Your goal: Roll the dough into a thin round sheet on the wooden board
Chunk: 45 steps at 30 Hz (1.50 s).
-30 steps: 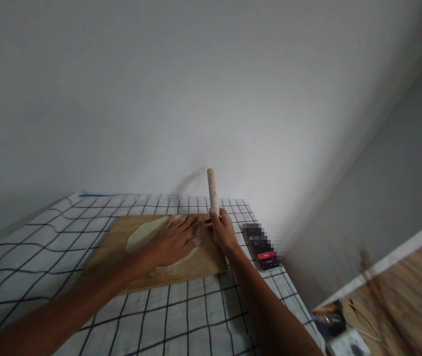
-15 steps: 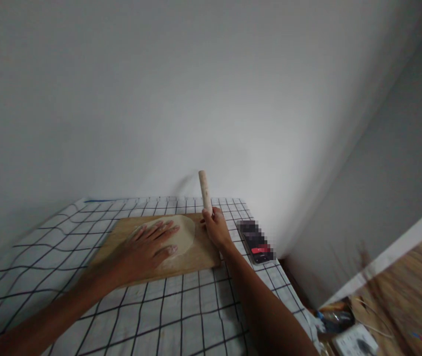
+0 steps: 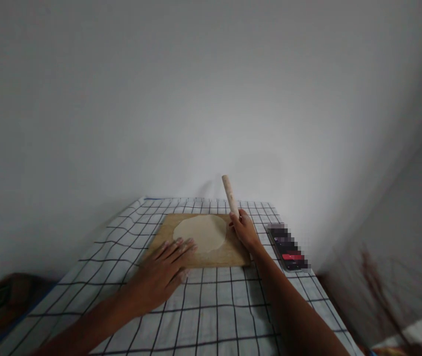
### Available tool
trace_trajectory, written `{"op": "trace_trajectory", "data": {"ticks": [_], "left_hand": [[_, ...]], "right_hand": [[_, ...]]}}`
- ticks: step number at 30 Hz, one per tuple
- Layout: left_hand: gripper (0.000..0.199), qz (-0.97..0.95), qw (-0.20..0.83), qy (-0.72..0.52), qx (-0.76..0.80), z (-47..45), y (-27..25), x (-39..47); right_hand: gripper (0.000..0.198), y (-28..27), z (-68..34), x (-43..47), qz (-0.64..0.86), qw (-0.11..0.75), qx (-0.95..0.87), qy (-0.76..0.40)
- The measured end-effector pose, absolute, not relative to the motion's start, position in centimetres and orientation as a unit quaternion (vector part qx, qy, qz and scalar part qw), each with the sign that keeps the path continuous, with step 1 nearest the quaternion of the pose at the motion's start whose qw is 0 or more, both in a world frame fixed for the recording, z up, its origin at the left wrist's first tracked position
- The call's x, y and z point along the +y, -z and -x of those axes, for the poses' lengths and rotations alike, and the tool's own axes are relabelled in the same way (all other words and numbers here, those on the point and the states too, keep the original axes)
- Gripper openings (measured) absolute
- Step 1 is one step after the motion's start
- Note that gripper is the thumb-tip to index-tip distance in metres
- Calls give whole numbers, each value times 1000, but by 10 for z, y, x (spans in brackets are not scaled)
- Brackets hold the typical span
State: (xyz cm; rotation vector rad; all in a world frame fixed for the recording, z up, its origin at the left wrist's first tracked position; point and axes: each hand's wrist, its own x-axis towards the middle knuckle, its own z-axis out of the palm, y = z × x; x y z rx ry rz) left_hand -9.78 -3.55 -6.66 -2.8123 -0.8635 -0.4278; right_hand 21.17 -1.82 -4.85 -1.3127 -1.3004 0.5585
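A flat, roundish sheet of dough (image 3: 201,231) lies on a wooden board (image 3: 229,254). My left hand (image 3: 166,267) is over the board's near left part, palm down with fingers stretched out. Its fingertips, pale as if floured, reach the near left edge of the dough; whether they press on it I cannot tell. My right hand (image 3: 245,230), at the board's right side, is closed around the lower end of a wooden rolling pin (image 3: 229,194). The pin points up and tilts a little to the left, clear of the dough.
Under the board is a white cloth with a dark grid (image 3: 211,306) covering the table. A phone (image 3: 287,249), partly pixelated, lies to the right of the board. A pale wall (image 3: 196,99) stands right behind the table. Something dark and blurred (image 3: 3,301) is at the lower left.
My left hand has drawn back from the middle of the dough to its near left edge, uncovering most of it. My right hand still holds the rolling pin. The view has turned left.
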Motion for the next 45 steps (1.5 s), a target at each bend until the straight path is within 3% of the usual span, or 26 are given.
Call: {"op": "trace_trajectory", "data": {"ticks": [36, 40, 45], "left_hand": [[52, 944, 75, 139, -290, 50, 56, -50], [47, 944, 30, 157, -289, 50, 53, -50], [27, 898, -129, 251, -338, 38, 39, -29]], "right_hand": [[37, 48, -212, -18, 570, 558, -562, -218], [36, 48, -212, -17, 569, 559, -560, -225], [36, 49, -212, -16, 572, 554, -562, -224]]}}
